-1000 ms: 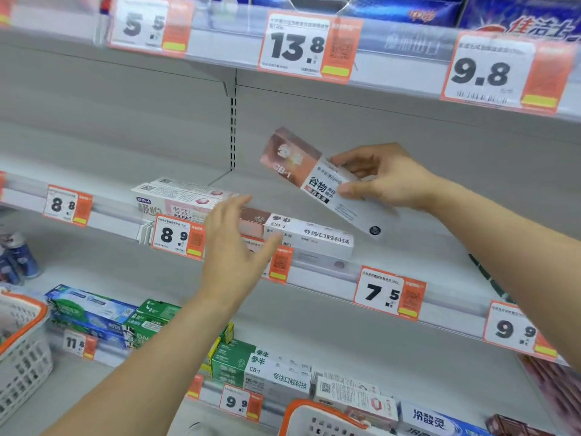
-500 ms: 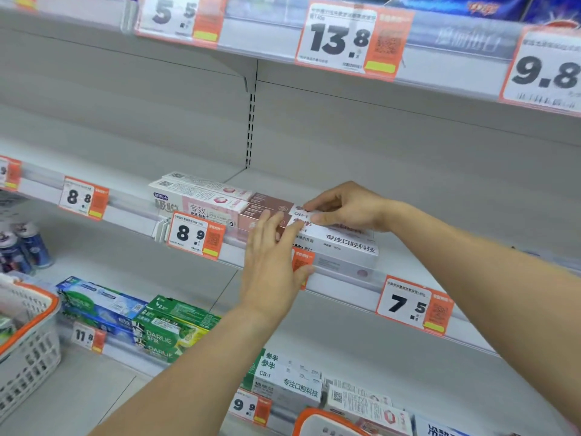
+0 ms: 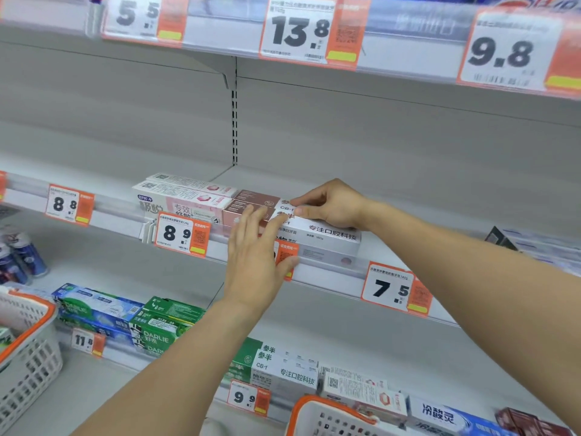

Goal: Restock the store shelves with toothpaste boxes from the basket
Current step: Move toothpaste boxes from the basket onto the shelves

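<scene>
Far left of both hands, a white slotted plastic basket (image 3: 22, 344) with orange rim. Left hand (image 3: 256, 259) flat, fingers straight, pressing the front of the brown-and-white toothpaste box (image 3: 317, 234), a long glossy carton lying on the middle shelf (image 3: 408, 247). Right hand (image 3: 330, 204) curled over its top edge, pinching it. A second ago held tilted in the air; now seated atop another like box.

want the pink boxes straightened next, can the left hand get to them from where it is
Probably yes: the left hand hovers open just in front of the brown-and-white boxes, and the pink boxes lie directly beside them, nothing between.
</scene>
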A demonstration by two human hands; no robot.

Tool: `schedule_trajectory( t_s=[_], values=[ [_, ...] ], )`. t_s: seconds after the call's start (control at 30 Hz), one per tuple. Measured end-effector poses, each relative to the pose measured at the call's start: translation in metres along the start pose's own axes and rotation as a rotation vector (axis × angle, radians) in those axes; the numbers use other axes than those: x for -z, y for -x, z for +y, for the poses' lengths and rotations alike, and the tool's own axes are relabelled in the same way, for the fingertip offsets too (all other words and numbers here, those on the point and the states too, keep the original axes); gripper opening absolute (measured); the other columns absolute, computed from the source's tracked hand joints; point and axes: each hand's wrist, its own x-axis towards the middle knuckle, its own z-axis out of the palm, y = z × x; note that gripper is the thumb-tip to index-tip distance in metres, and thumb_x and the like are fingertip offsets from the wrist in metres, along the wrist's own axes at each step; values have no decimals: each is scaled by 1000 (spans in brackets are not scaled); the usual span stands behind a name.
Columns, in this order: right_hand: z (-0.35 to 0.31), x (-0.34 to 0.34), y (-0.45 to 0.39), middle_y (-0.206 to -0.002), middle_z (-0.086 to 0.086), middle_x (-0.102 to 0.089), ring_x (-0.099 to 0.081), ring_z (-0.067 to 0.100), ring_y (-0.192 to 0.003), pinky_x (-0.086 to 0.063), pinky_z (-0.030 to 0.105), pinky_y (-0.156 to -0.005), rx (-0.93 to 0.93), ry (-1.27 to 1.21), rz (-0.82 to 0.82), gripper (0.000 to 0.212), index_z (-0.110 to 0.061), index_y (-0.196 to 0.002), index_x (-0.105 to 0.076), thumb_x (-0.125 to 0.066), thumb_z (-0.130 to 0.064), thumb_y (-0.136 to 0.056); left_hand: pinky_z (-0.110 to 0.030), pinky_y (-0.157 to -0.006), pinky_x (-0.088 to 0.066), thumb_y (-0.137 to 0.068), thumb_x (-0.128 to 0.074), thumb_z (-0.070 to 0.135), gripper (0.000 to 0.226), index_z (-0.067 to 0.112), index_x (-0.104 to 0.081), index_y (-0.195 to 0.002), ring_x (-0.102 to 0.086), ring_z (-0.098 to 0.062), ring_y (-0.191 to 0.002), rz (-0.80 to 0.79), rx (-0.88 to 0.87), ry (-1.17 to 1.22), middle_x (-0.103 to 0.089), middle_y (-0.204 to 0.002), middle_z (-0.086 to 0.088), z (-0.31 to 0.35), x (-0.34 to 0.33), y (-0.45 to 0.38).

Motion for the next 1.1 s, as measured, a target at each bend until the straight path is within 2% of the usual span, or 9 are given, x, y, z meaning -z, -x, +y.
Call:
schedule_trajectory(
  t_s=[0.13, 0.27, 0.37, 0.5, 0.63, 0.73, 0.83, 1.0, 1.1],
  values=[
    [-2, -3, 2, -121, -6, -71, -65, 11, -110, -48, 33, -105, 32, 63, 46, 30, -22, -115, -75, -76, -33, -88, -50, -122, -20, -81, -81, 35, 69, 26, -50, -141, -16, -25, -151, -5, -22, -5, -36, -153, -2, -2, 0, 0],
    [-17, -9, 44, -99, -7, -72, -68, 10, -93, -55, 31, -91, 202, -141, 377, 10, -19, -98, -74, -75, -19, -88, -50, -121, -20, -83, -76, 33, 69, 22, -46, -144, -19, -30, -150, 3, -146, -18, -34, -155, -9, 1, 13, 1],
    [-22, -25, 116, -82, -8, -73, -66, 5, -72, -56, 26, -72, 298, -334, 506, 14, -21, -86, -72, -73, -7, -87, -39, -104, -41, -84, -71, 21, 45, 12, -60, -127, -51, -27, -122, 84, -294, 56, -57, -127, -9, 9, 23, 12],
    [31, -98, 200, -70, -9, -70, -62, 14, -63, -52, 28, -62, 133, -549, 560, 23, -25, -79, -71, -74, -3, -84, -22, -71, -47, -88, -68, 14, 11, 18, -69, -98, -59, -5, -73, -317, -167, 140, -64, -82, 9, 21, 10, 56],
    [131, -202, 253, -71, -8, -70, -64, 15, -67, -52, 29, -67, -378, -574, 415, 18, -18, -77, -72, -73, -2, -85, -23, -69, -49, -87, -72, 19, 13, 20, -68, -100, -64, -8, -76, -814, -56, 100, -67, -90, 6, 9, -35, 141],
    [177, -256, 289, -78, -8, -68, -65, 14, -75, -49, 19, -67, -602, -450, 221, 10, -17, -85, -68, -75, -10, -82, -31, -87, -52, -90, -71, 28, 46, 19, -52, -131, -63, -18, -99, -1108, 206, 60, -61, -119, -5, 3, -66, 211],
    [184, -279, 314, -81, -13, -60, -60, 7, -77, -39, 7, -56, -738, -473, 50, 31, -24, -90, -56, -85, -27, -77, -28, -104, -41, -92, -68, 35, 82, 12, -22, -154, -50, -24, -128, -1334, 329, -50, -46, -145, -10, 0, -88, 263],
    [178, -310, 325, -89, -17, -55, -58, 9, -86, -42, 13, -57, -891, -577, -146, 81, -19, -123, -41, -91, -46, -65, -27, -108, -40, -93, -67, 35, 80, 7, -24, -154, -46, -24, -136, -1359, 426, -125, -45, -150, -12, 1, -100, 289],
    [186, -320, 325, -89, -11, -54, -60, 14, -86, -49, 25, -59, -908, -503, -186, 85, -15, -125, -40, -92, -40, -63, -25, -103, -41, -93, -68, 36, 74, 7, -31, -151, -51, -23, -131, -1360, 472, -94, -50, -145, -12, 5, -102, 290]
  ],
)
